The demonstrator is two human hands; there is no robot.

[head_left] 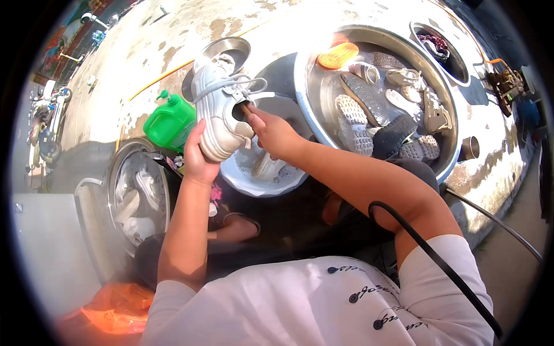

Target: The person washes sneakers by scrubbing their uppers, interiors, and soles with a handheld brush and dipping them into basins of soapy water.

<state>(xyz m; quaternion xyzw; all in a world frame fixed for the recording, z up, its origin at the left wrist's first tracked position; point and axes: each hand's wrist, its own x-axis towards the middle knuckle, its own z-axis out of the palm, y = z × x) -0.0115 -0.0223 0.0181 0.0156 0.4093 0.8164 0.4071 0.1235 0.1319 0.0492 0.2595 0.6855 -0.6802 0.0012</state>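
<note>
My left hand (pixel 199 154) is closed around the heel of a white sneaker (pixel 216 98), holding it up with its toe pointing away and its laces loose. In my right hand (pixel 276 134) is a brown wooden handle (pixel 245 110) that goes into the shoe's opening; its far end is hidden inside. Under the sneaker stands a white plastic basin (pixel 262 187) of cloudy, sudsy water, with another pale shoe (pixel 269 167) lying in it. Just left of the sneaker is a green plastic jug (pixel 171 122).
A large metal basin (pixel 304 115) on the right holds several shoes in water. At left, a smaller metal basin (pixel 112 193) contains white shoes. A metal bowl (pixel 241 47) sits beyond the sneaker, and another basin (pixel 461 76) with dark cloth stands far right. An orange bag (pixel 118 308) lies lower left.
</note>
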